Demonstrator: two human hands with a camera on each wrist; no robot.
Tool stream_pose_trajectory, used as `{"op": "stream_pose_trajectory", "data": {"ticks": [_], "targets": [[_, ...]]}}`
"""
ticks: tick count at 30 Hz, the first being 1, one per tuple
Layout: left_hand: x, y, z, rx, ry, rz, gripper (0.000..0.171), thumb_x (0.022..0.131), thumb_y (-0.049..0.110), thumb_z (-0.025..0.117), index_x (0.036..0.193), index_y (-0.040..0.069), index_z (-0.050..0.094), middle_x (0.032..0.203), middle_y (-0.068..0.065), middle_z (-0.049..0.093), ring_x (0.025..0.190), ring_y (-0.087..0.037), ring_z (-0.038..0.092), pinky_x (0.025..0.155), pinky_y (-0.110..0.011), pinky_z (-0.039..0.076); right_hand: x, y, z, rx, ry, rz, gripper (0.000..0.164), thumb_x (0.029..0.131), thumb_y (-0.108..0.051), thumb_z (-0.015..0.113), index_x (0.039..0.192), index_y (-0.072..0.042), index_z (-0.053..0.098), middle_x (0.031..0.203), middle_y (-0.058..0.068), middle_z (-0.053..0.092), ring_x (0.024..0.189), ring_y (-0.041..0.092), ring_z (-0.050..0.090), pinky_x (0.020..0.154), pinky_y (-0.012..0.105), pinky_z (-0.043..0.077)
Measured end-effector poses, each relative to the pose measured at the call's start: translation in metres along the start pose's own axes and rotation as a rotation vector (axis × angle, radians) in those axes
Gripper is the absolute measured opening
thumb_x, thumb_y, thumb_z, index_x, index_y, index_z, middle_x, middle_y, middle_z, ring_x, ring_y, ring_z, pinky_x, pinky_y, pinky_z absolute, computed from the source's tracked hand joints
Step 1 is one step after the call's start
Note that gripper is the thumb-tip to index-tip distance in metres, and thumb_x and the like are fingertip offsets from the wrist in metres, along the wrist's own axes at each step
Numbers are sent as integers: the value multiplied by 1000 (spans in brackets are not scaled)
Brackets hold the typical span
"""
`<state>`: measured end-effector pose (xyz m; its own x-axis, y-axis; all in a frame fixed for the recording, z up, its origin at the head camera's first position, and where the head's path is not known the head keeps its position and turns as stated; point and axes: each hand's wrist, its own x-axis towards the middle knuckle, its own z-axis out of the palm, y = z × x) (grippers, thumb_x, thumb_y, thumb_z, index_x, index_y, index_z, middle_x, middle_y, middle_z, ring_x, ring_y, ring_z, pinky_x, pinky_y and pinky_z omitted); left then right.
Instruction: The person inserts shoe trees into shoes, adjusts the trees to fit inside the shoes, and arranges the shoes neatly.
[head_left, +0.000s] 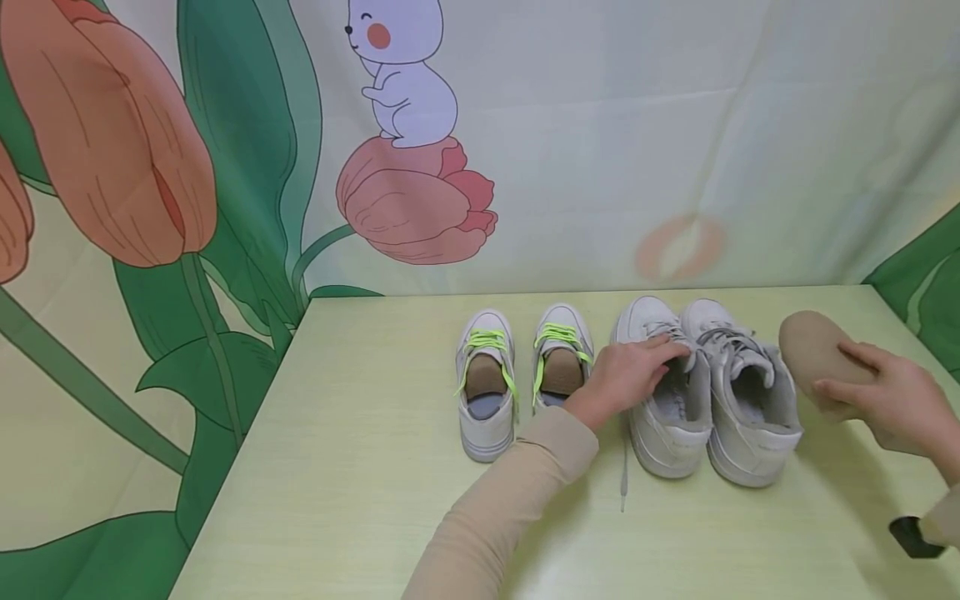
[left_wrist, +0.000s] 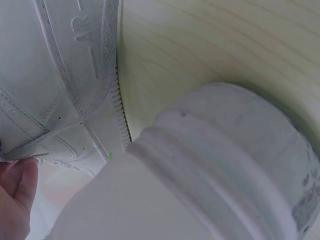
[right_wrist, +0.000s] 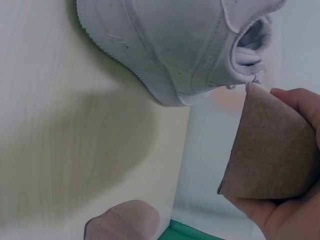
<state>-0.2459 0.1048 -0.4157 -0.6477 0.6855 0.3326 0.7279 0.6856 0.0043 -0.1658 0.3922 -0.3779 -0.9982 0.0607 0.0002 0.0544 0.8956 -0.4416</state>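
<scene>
The left shoe (head_left: 670, 454) of the larger white lace-up sneaker pair lies lengthwise near to far, left of your right hand (head_left: 892, 392); your left hand (head_left: 626, 372) is nearer, pinching its tongue (head_left: 690, 362). Your right hand pinches the brown, round-ended cardboard insert (head_left: 813, 346), right of the pair.

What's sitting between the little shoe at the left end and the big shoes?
In the head view: the other little shoe, its heel hidden behind the left arm, and a loose lace end on the table.
</scene>
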Motion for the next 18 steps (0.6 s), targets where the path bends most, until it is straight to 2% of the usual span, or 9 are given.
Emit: {"op": "stream_pose_trajectory", "data": {"ticks": [18], "targets": [[-2,0,-6,-19,-41,6,33,90,29,48,123,36,46,131,12,47,69,-8,62,49,-18,40,-4,-13,-8,7,-10,-27,78,83,-41,56,134,7,24,130,40,26,109,58,29,84,62,26]]}}
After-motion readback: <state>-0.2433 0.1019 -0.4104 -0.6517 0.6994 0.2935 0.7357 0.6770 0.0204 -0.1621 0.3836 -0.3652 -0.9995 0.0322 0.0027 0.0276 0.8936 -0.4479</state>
